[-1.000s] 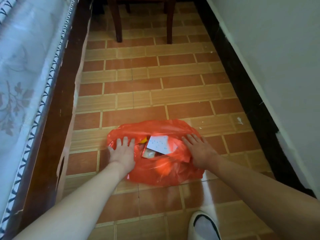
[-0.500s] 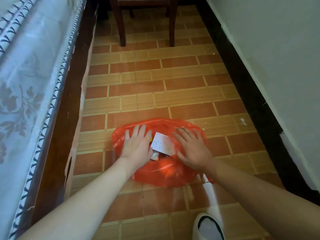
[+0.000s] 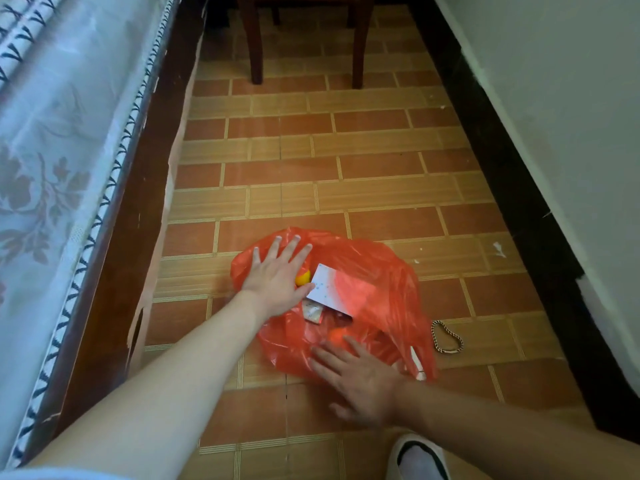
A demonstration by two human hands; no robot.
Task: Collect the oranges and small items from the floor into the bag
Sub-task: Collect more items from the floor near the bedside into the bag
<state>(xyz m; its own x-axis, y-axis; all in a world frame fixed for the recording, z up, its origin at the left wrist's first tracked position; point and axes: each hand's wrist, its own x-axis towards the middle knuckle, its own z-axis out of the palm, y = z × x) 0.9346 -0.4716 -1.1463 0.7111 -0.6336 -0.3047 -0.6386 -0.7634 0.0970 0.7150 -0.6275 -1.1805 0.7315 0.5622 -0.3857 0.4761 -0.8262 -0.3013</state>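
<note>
A red plastic bag (image 3: 374, 292) lies flat on the tiled floor. Inside its mouth show a white card (image 3: 323, 285), part of an orange (image 3: 302, 278) and a small packet (image 3: 312, 312). My left hand (image 3: 278, 271) lies flat on the bag's far left part with fingers spread. My right hand (image 3: 360, 379) presses flat on the bag's near edge, fingers straight. A black-and-white cord loop (image 3: 446, 336) lies on the floor just right of the bag.
A bed with a patterned cover (image 3: 52, 168) and wooden frame (image 3: 138, 188) runs along the left. A wall with a dark skirting (image 3: 512, 174) runs along the right. Chair legs (image 3: 256, 53) stand at the far end. My white shoe (image 3: 417, 459) is at the bottom.
My right hand slid from the bag's far right side to its near edge, uncovering the cord loop on the floor. My left hand shifted slightly farther along the bag's left part.
</note>
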